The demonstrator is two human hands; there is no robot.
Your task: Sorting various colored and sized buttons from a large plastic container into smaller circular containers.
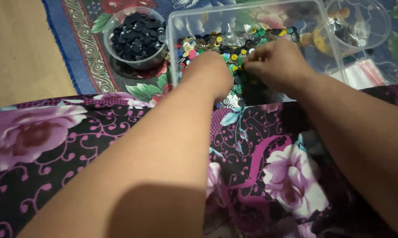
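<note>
A clear rectangular plastic box sits on a patterned rug and holds a heap of mixed coloured buttons. Both my hands reach into it. My left hand is curled knuckles-up over the buttons at the near left of the box; its fingers are hidden. My right hand rests on the buttons beside it, fingertips pinched together at something small and dark that I cannot make out.
A round clear tub full of black buttons stands left of the box. Another clear round container with a few items is at the far right, with small clear bags below it. Floral fabric covers my lap; wooden floor lies left.
</note>
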